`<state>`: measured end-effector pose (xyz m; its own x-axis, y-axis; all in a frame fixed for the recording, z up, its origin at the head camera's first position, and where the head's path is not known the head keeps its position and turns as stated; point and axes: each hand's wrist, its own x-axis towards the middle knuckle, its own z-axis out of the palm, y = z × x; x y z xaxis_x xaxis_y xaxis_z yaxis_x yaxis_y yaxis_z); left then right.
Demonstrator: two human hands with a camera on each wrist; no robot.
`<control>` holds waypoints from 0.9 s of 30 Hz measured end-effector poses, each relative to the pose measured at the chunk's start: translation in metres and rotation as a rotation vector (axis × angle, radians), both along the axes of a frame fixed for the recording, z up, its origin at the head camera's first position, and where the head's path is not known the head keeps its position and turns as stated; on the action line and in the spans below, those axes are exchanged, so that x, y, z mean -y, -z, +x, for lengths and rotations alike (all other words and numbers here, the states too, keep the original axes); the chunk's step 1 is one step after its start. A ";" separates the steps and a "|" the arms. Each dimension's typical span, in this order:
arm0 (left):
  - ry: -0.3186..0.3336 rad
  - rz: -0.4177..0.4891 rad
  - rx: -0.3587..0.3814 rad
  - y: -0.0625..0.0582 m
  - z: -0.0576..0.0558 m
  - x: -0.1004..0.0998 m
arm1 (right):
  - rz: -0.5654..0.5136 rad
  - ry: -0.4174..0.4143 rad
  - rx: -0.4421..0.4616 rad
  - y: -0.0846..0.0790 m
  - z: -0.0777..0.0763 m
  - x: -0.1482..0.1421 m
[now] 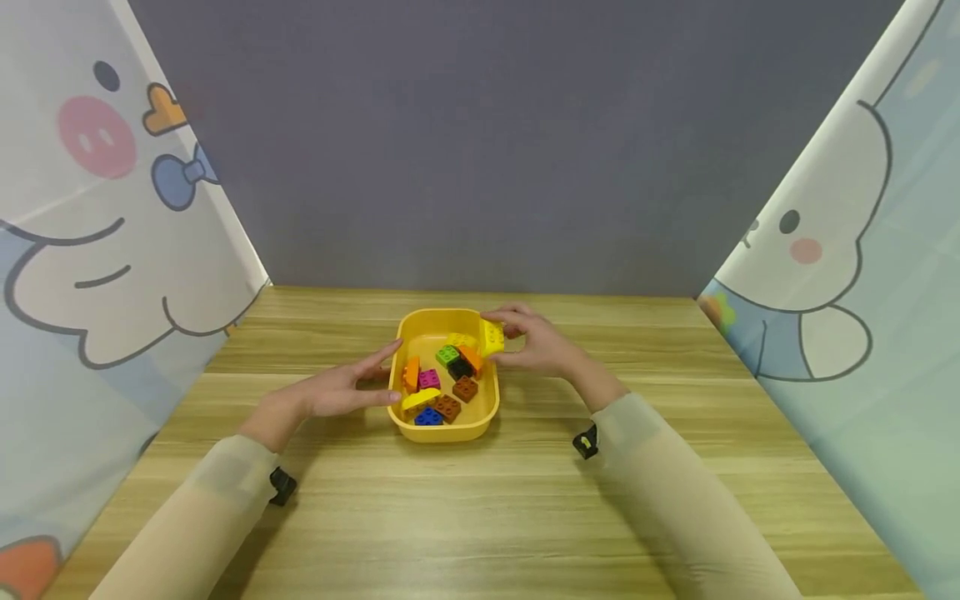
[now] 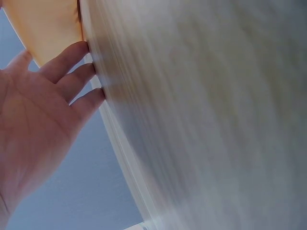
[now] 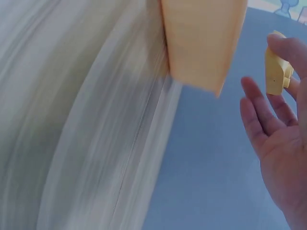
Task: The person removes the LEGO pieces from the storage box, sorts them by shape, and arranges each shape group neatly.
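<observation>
My right hand (image 1: 536, 342) pinches a yellow toy building brick (image 1: 492, 337) above the right rim of a yellow tub (image 1: 442, 434). In the right wrist view the brick (image 3: 275, 69) shows a curved side, gripped between thumb and fingers. On the tub's other side, my left hand (image 1: 333, 393) rests with fingers extended along the outer wall; its fingertips touch the table beside the tub wall (image 2: 55, 28) in the left wrist view. Inside lie a green brick (image 1: 447, 356), a black brick (image 1: 460, 368), a magenta brick (image 1: 429, 379), a blue brick (image 1: 429, 417) and several orange, brown and yellow ones.
The tub stands on a wood-grain table (image 1: 450, 517). A dark grey panel (image 1: 480, 150) rises behind the table's far edge. Cartoon-printed curtains (image 1: 135, 250) flank it on both sides.
</observation>
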<state>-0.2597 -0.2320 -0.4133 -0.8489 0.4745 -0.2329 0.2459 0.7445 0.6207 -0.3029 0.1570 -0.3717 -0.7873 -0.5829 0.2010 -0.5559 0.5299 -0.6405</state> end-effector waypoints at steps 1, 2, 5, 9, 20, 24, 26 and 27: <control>0.000 -0.001 0.002 0.000 0.000 0.000 | -0.018 0.007 0.009 0.001 0.000 -0.006; -0.001 -0.002 0.005 0.000 0.000 -0.001 | -0.030 0.013 0.016 0.002 -0.001 -0.013; 0.002 -0.006 0.005 -0.001 0.000 -0.001 | -0.063 0.035 0.038 0.006 -0.002 -0.032; 0.001 -0.007 0.003 -0.002 0.000 -0.002 | -0.062 0.075 0.060 0.013 -0.005 -0.054; -0.001 -0.004 0.007 0.000 0.000 -0.002 | 0.079 0.167 0.126 0.036 -0.019 -0.085; -0.003 -0.002 0.010 0.000 -0.001 -0.002 | 0.102 0.167 0.169 0.039 -0.020 -0.085; -0.001 -0.001 0.010 -0.001 -0.001 -0.002 | 0.108 0.164 0.189 0.041 -0.021 -0.083; -0.001 0.000 0.011 -0.002 0.000 -0.002 | 0.107 0.159 0.198 0.041 -0.022 -0.082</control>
